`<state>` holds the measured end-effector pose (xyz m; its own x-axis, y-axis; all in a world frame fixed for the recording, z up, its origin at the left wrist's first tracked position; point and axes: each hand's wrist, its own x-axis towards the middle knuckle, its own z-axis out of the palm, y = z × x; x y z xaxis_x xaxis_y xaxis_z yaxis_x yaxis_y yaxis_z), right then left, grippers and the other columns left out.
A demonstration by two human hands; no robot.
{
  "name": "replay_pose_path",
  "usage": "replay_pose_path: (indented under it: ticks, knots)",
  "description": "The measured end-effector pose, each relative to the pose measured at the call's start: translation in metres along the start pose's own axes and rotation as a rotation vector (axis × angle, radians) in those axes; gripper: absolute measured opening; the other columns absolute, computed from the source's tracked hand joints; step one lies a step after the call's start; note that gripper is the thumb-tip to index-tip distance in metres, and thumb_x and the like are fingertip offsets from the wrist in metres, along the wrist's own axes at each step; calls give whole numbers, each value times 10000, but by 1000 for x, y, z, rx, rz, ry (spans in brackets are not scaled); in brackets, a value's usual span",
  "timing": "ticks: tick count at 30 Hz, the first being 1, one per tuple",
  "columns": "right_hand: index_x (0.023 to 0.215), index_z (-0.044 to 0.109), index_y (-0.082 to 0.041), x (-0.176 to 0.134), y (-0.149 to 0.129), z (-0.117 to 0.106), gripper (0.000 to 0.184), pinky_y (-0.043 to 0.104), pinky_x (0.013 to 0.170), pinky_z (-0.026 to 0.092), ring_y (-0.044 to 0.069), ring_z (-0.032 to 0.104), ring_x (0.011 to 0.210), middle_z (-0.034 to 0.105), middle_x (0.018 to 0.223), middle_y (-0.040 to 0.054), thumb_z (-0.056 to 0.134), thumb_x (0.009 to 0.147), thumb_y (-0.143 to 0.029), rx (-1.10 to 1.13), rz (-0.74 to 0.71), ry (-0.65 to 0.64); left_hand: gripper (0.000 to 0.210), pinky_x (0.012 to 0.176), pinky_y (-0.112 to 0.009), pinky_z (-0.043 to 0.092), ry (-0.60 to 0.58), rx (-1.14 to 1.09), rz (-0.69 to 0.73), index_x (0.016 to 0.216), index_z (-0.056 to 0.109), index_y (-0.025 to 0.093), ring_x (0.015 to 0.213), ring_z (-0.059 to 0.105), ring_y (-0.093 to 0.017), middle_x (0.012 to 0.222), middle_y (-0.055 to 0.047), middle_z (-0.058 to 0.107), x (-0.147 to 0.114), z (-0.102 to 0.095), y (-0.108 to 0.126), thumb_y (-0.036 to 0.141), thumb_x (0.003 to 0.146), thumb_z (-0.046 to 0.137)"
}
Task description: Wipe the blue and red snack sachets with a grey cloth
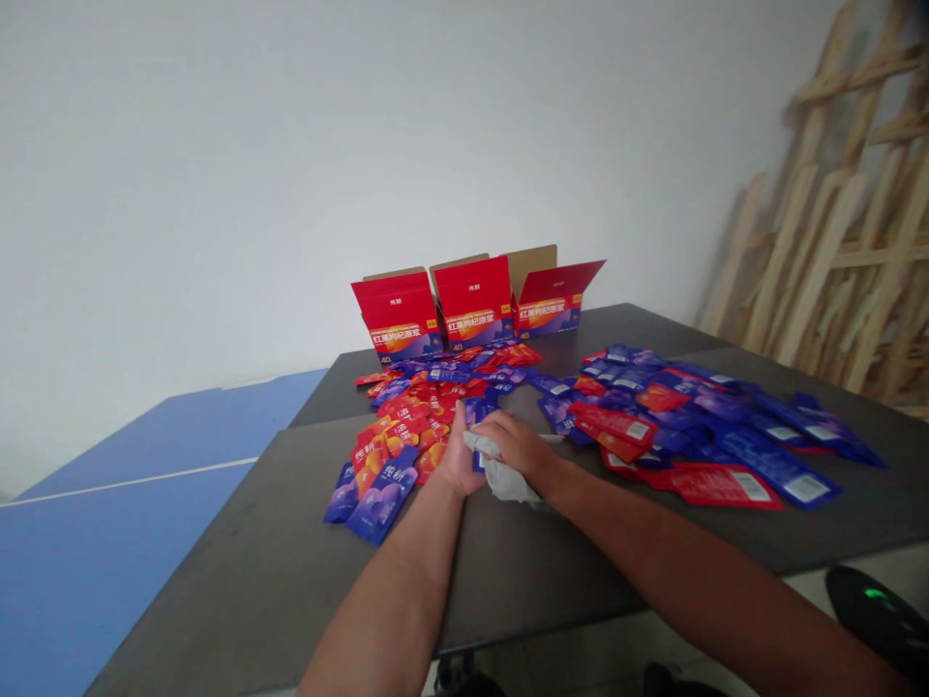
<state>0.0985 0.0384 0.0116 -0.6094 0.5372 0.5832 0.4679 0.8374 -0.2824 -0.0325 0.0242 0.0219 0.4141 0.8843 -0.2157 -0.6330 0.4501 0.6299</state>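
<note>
Near the middle of the table, my left hand [459, 459] is closed around a blue pouch [477, 410], partly covered by my fingers. My right hand [524, 449] grips a crumpled white tissue [507, 483] and presses it against the pouch's face. Just left of my hands lies a spread of red and orange pouches [404, 424], with a few purple-blue pouches [383, 496] at its near end. To the right is a larger heap of blue and red pouches [657, 402], many with white barcode labels facing up.
Three red cartons with raised flaps stand at the back: a left carton [399, 315], a middle carton [475, 305] and a right carton [550, 302]. A blue table [166, 465] adjoins the dark table [239, 581] on the left. Wooden frames [834, 261] lean at the right wall.
</note>
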Motion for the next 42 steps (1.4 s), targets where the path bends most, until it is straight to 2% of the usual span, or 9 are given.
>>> replay_pose_path:
  ticks: [5, 11, 17, 22, 26, 29, 32, 37, 42]
  knots:
    - [1142, 574, -212, 5, 11, -1, 302, 309, 808, 486, 203, 563, 971, 557, 1080, 75, 561, 850, -289, 67, 156, 142, 705, 745, -350, 512, -5, 28, -14, 914, 653, 133, 812, 668, -247, 803, -101, 691, 0, 9, -8, 775, 727, 429]
    - [1024, 586, -209, 13, 27, -2, 217, 337, 834, 473, 218, 542, 978, 568, 1017, 71, 536, 840, -311, 60, 335, 285, 680, 816, -352, 503, -20, 81, -20, 1025, 640, 139, 889, 671, -242, 884, -110, 707, 5, 7, -15, 732, 776, 417]
    - [1006, 552, -204, 13, 33, -7, 189, 374, 814, 467, 243, 532, 922, 553, 987, 92, 511, 844, -291, 76, 394, 451, 361, 801, -336, 513, 5, 132, 18, 1068, 627, 146, 810, 688, -213, 850, -88, 714, 7, 2, -18, 408, 820, 613]
    - [928, 539, -225, 9, 48, -10, 117, 317, 722, 459, 215, 521, 842, 542, 889, 57, 507, 847, -302, 36, 460, 485, 314, 575, -269, 519, 89, 166, 51, 1030, 627, 145, 571, 642, -154, 758, -59, 691, 7, -1, -15, 354, 797, 647]
    - [907, 555, -199, 2, 59, -11, 120, 288, 691, 443, 190, 517, 810, 527, 865, 40, 534, 823, -282, 4, 493, 389, 360, 571, -258, 530, 94, 30, 96, 1079, 619, 113, 651, 653, -160, 829, -94, 688, 10, -4, -3, 372, 833, 586]
    - [919, 582, -191, 1, 57, -8, 117, 266, 710, 438, 164, 528, 812, 530, 903, 37, 541, 827, -250, -28, 432, 187, 373, 745, -289, 553, 86, -184, 256, 1153, 590, 104, 878, 667, -188, 1004, -125, 684, 10, -5, 7, 341, 881, 493]
    - [975, 606, -191, 1, 46, -3, 208, 322, 805, 447, 199, 535, 908, 548, 1000, 65, 612, 807, -314, -89, 235, 2, 391, 856, -325, 529, 43, -291, 365, 1224, 551, 128, 1075, 613, -212, 1162, -130, 640, 9, -4, 12, 320, 909, 422]
    - [1316, 435, -145, 0, 30, -2, 641, 492, 956, 400, 314, 442, 1148, 469, 1243, 171, 672, 752, -336, -140, 100, 161, 435, 893, -350, 508, 62, -239, 395, 1198, 577, 136, 1082, 607, -206, 1136, -114, 657, 12, -2, 9, 395, 933, 349]
    - [1326, 483, -237, -2, 31, -5, 535, 472, 1002, 392, 266, 453, 1173, 459, 1281, 124, 588, 802, -213, -75, -53, 161, 377, 890, -332, 503, 173, -128, 343, 1086, 621, 141, 1002, 638, -205, 1060, -93, 681, 19, -1, 0, 419, 907, 440]
